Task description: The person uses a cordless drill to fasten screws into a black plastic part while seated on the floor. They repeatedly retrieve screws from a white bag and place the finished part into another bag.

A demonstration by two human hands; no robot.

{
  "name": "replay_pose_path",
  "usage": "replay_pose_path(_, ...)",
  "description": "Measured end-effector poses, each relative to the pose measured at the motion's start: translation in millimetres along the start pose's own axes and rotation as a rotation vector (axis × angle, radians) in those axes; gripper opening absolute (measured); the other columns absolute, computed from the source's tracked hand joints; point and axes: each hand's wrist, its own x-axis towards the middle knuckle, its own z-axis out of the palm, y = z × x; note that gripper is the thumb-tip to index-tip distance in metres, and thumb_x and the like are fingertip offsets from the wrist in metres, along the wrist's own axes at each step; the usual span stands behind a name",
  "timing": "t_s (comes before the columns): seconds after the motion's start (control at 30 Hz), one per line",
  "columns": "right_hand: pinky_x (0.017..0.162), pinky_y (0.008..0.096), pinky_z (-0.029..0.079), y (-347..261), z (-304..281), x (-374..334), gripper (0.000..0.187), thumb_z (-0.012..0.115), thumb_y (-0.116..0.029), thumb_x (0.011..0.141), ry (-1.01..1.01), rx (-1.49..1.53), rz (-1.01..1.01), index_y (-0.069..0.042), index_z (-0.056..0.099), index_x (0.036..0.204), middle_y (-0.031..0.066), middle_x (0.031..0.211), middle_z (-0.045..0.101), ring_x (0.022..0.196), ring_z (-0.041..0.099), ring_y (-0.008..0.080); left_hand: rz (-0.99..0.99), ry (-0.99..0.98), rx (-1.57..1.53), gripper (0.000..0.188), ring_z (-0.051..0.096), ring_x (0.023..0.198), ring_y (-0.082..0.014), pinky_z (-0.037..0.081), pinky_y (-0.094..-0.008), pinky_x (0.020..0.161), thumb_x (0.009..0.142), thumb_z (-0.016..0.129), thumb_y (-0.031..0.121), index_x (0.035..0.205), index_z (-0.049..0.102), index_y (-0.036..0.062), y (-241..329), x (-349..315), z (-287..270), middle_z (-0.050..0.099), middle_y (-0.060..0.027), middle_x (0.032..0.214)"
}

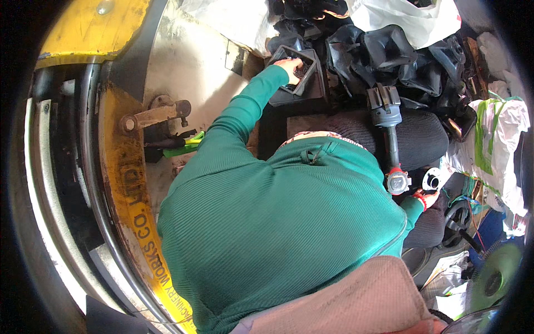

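Observation:
My left hand (290,69) reaches into a grey plastic bin (309,81) at the top middle. Its fingers bend down among small dark pieces, and their tips are hidden there. Off to the right, beside my leg, my right hand (427,199) is closed on a white flanged part (434,178) with a dark round centre. A red band circles that wrist. Between the two hands, a grey tool (392,142) with a ribbed head and a red-and-grey end lies across my thigh.
Black moulded parts (389,47) are heaped at the top right near a white bag (409,22). A yellow machine frame (128,183) with a metal lever (158,115) stands at left. A white-and-green sack (492,139) and a green fan (494,281) are at right.

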Motion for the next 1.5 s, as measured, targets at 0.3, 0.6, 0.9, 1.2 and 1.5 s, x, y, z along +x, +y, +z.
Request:
replay_pose_path(0.3, 0.093, 0.0392, 0.037, -17, -29, 24, 0.052, 0.047, -0.042, 0.093, -0.058, 0.037, -0.033, -0.013, 0.043, 0.135, -0.0009, 0.133, 0.049, 0.116, 0.046, 0.0189, -0.089, -0.032, -0.442, 0.034, 0.068, 0.071, -0.0187, 0.056, -0.0322, 0.066, 0.07, 0.071, 0.02, 0.102, 0.065, 0.01, -2, -3, -3, 0.068, -0.0107, 0.084)
replay_pose_path(0.6, 0.111, 0.0408, 0.027, -93, 14, -108, 0.053, 0.056, -0.029, 0.09, -0.232, 0.19, -0.365, -0.007, 0.042, 0.136, 0.0103, 0.141, 0.042, 0.132, 0.038, 0.0267, -0.25, -0.075, -1.082, 0.027, 0.068, 0.073, -0.0168, 0.057, -0.0276, 0.056, 0.085, 0.066, 0.009, 0.11, 0.062, -0.0004, -20, -19, -20, 0.068, -0.01, 0.097)
replay_pose_path(0.9, 0.108, 0.0445, 0.034, -66, 142, -288, 0.046, 0.044, -0.027, 0.097, -1.351, 0.209, 0.626, 0.004, 0.046, 0.131, 0.0187, 0.136, 0.048, 0.13, 0.041, 0.033, -0.066, -0.207, -1.362, 0.026, 0.066, 0.071, -0.0169, 0.057, -0.0281, 0.06, 0.085, 0.069, 0.011, 0.106, 0.061, 0.0, 2, -43, -71, 0.067, -0.0094, 0.089)
replay_pose_path(1.2, 0.084, 0.0411, 0.053, -53, 133, -292, 0.04, 0.051, -0.034, 0.095, -1.364, 0.401, 0.894, 0.002, 0.055, 0.112, 0.0155, 0.104, 0.062, 0.093, 0.063, 0.0266, 0.491, -0.691, -0.809, 0.015, 0.065, 0.076, -0.0109, 0.053, -0.0257, 0.068, 0.086, 0.065, 0.013, 0.099, 0.067, 0.0054, 283, -59, -114, 0.068, -0.0026, 0.09)
replay_pose_path(1.5, 0.073, 0.03, 0.056, -58, 38, -223, 0.023, 0.051, -0.024, 0.096, -0.999, 0.896, 0.589, -0.003, 0.058, 0.103, 0.0092, 0.093, 0.064, 0.084, 0.065, 0.0184, 1.409, -0.15, -0.182, 0.017, 0.064, 0.078, -0.0252, 0.053, -0.0337, 0.07, 0.077, 0.071, 0.017, 0.09, 0.07, 0.0073, 411, -51, -6, 0.062, -0.0085, 0.091)
